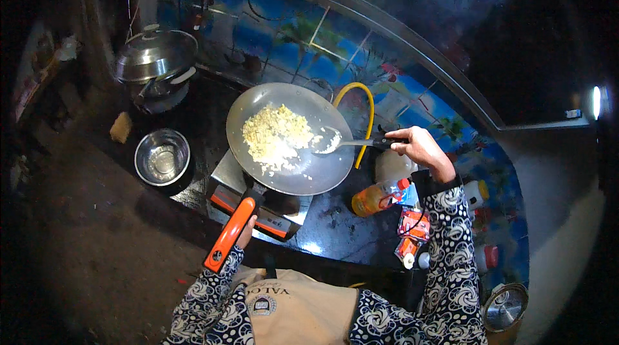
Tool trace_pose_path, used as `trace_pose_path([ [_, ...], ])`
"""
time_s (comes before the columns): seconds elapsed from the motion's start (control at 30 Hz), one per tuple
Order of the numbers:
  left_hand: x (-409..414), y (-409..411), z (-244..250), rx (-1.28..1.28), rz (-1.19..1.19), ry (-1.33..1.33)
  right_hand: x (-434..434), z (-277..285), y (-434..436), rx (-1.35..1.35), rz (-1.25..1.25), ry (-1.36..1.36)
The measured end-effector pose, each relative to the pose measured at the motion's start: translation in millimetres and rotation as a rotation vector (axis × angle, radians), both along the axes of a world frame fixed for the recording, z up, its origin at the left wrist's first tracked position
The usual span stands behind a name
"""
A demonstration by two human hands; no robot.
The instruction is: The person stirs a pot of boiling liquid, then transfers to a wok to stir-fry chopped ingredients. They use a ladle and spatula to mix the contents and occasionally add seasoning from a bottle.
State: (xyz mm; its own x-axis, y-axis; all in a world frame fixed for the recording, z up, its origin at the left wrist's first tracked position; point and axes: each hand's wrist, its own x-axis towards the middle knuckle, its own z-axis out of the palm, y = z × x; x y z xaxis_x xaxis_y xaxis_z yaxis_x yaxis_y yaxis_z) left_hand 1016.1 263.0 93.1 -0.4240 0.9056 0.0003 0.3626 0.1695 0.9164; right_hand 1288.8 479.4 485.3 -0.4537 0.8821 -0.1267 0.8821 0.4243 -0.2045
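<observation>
A grey metal wok [309, 175] sits on a gas stove [271, 224], with chopped yellow and white food that looks like egg fried rice [275, 134] inside. My right hand [418, 147] grips the black handle of a metal ladle [357, 143]; its bowl rests in the wok at the right of the food, with white bits in it. The wok's orange handle [232, 231] points towards me. Partly covered by that handle, my left hand [247, 233] is at the stove's front; whether it grips anything is hidden.
At left stand an empty steel bowl [162, 157] and a lidded steel pot [157, 57]. A yellow hose [370, 108] curves behind the wok. At right are a red-capped bottle [379, 197], red packets [414, 225] and a pale rounded container [394, 166] near my right wrist.
</observation>
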Motion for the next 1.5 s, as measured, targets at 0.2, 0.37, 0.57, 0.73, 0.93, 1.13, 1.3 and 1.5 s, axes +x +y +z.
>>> trace_pose_path([
  [0.2,-7,-3,35,-0.203,-0.093,0.042,-42,-66,46,0.177,0.334,0.051],
  [0.37,-5,-6,62,-0.283,-0.056,0.025,-71,-47,-1,0.515,0.587,0.043],
  [0.57,-5,-4,37,-0.258,-0.068,0.004,-36,41,-40,0.249,0.284,-0.256],
  [0.73,-2,2,44,-0.218,-0.101,0.051,-39,28,-48,-0.043,0.384,-0.217],
  [0.93,-9,0,9,-0.164,0.007,0.293,-91,-74,-54,0.202,0.194,0.182],
  [1.13,-2,0,38,-0.109,-0.050,0.198,-34,-8,-49,0.004,-0.022,0.048],
  [1.3,-7,-3,28,-0.098,-0.044,0.206,-43,18,-89,0.123,0.187,-0.265],
  [1.5,-15,8,-19,0.060,0.031,0.537,-75,-84,-38,0.320,0.078,-0.038],
])
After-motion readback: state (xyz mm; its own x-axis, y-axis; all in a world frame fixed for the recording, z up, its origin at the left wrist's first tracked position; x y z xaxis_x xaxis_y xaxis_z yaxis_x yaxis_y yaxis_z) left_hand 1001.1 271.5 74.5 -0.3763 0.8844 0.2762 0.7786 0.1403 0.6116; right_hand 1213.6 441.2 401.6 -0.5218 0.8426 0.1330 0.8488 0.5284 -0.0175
